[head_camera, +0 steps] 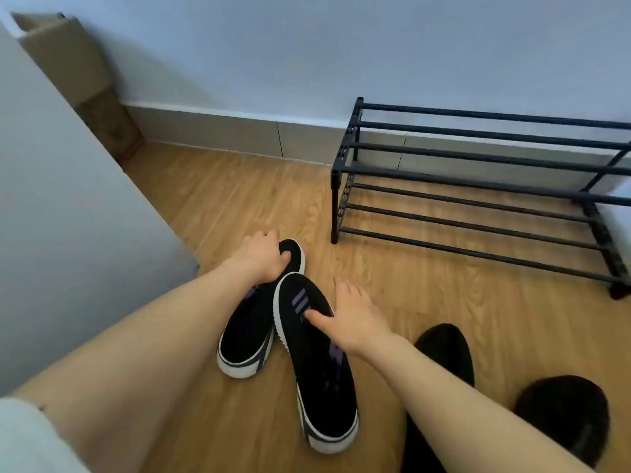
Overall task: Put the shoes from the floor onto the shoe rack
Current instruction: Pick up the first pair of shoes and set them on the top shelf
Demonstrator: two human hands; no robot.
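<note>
Two black slip-on shoes with white soles and purple stripes lie on the wooden floor in front of me. My left hand [261,256] is closed around the toe end of the left shoe [244,331]. The right shoe [317,363] lies beside it, its toe overlapping the left one. My right hand [350,315] rests on the right shoe's right side, thumb on the upper and fingers spread. The black two-tier metal shoe rack [478,186] stands bare against the wall at the right, about a forearm's length beyond the shoes.
A white cabinet side [68,216] rises at the left, with a cardboard box [88,83] in the corner behind it. My own dark-clothed knee and foot [560,411] sit at the lower right. A white object [618,213] touches the rack's right end.
</note>
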